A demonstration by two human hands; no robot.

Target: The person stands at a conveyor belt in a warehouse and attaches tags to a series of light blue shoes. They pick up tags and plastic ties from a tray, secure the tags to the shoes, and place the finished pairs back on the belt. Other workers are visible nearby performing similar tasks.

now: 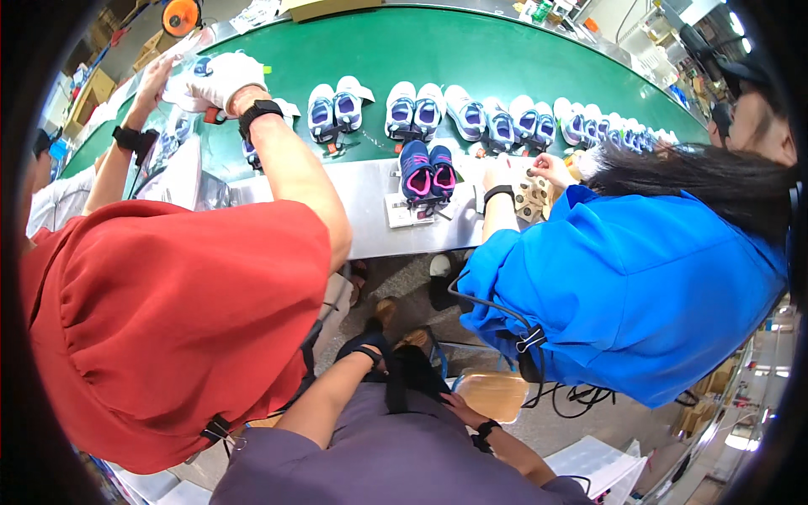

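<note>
Factory floor, with a green conveyor (505, 59) behind a steel bench (370, 219). The left hand (376, 355) sits against a dark strap (408, 370) at the waist; whether the fingers are closed on it cannot be told. The right hand (457, 404) lies loosely spread at the strap's lower end, holding nothing, just beside a wooden stool (497, 394). Judgement: steady the strap with both hands, close to the body. Small shoes (427, 168) stand ahead on the bench, between a person in red (168, 320) and a person in blue (640, 286).
</note>
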